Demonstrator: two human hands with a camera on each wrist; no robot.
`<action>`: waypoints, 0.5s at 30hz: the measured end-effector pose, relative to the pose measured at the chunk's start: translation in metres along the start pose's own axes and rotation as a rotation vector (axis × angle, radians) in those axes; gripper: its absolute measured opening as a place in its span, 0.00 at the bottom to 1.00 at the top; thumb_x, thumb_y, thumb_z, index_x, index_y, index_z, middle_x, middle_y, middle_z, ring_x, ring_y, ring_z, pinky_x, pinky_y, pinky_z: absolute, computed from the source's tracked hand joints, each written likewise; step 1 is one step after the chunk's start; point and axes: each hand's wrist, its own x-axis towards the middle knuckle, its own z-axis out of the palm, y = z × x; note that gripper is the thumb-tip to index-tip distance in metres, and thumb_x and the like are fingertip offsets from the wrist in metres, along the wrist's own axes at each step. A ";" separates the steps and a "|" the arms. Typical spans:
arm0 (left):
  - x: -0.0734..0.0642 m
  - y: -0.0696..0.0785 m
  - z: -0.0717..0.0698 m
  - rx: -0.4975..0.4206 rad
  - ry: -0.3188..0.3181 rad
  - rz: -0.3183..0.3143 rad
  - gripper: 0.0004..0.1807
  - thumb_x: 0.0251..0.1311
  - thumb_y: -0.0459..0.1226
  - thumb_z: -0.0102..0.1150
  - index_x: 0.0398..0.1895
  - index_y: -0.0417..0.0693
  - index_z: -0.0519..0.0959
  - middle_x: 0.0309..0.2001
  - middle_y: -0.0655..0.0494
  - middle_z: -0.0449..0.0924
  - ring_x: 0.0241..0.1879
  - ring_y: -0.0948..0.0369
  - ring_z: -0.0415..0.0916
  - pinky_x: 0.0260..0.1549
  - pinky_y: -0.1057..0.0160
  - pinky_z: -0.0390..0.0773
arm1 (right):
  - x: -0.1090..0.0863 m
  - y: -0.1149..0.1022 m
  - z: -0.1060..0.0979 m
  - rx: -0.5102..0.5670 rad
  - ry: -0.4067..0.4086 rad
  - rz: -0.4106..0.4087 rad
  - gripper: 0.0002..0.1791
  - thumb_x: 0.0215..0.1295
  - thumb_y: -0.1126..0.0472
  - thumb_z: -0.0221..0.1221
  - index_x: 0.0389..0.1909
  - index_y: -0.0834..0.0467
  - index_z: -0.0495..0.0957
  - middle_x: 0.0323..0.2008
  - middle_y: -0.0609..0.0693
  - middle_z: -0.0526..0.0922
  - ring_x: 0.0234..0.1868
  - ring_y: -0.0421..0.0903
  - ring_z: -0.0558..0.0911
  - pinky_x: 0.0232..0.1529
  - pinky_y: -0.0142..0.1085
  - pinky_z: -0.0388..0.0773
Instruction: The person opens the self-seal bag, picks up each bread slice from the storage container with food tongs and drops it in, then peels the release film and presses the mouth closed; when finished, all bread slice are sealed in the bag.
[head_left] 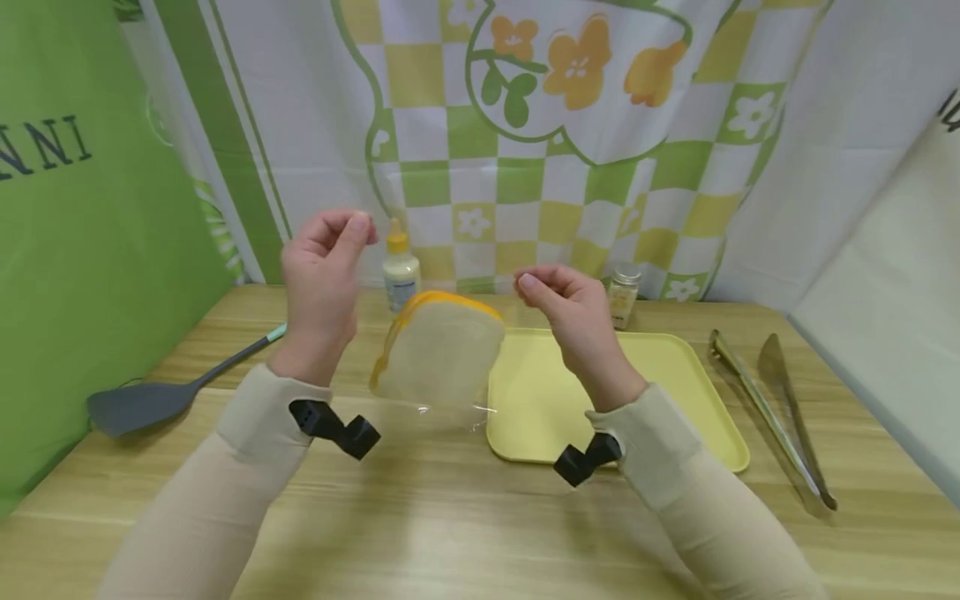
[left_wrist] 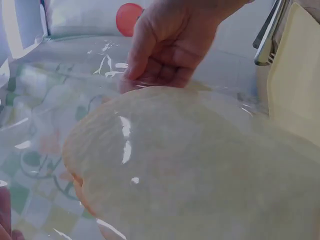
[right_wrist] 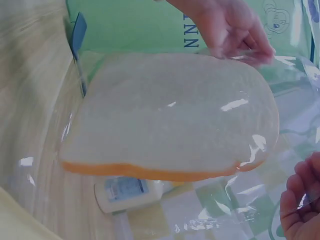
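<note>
Left grip (head_left: 318,279), right grip (head_left: 577,321), bread (head_left: 438,354) below, between

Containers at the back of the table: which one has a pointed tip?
The yellow-capped bottle on the left; the jar opposite has a flat lid.

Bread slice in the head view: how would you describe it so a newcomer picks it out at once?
Over the wooden table, look left of the yellow tray, between the left hand and right hand. Both pinch a clear bag, and in it is the bread slice, pale with an orange crust. Unlike the squeeze bottle behind it, it is flat and seen through clear plastic.
</note>
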 end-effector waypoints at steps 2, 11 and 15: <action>-0.006 -0.003 -0.012 -0.077 0.031 0.016 0.12 0.60 0.27 0.55 0.21 0.49 0.79 0.24 0.59 0.77 0.29 0.63 0.74 0.41 0.65 0.75 | 0.006 0.000 0.008 0.011 -0.017 -0.016 0.05 0.62 0.69 0.56 0.36 0.67 0.79 0.26 0.38 0.82 0.31 0.38 0.78 0.39 0.31 0.76; -0.041 -0.033 -0.060 -0.026 0.095 -0.084 0.05 0.62 0.32 0.53 0.29 0.47 0.77 0.29 0.55 0.76 0.33 0.61 0.76 0.41 0.66 0.78 | 0.016 0.025 0.032 -0.017 -0.118 -0.001 0.09 0.62 0.68 0.57 0.38 0.71 0.79 0.28 0.39 0.81 0.32 0.37 0.78 0.41 0.32 0.76; -0.051 -0.043 -0.070 0.027 0.118 -0.101 0.05 0.63 0.32 0.52 0.30 0.47 0.76 0.29 0.57 0.77 0.32 0.62 0.77 0.40 0.67 0.78 | 0.015 0.039 0.036 -0.061 -0.142 0.005 0.12 0.63 0.67 0.56 0.40 0.74 0.77 0.27 0.40 0.80 0.32 0.37 0.78 0.40 0.33 0.77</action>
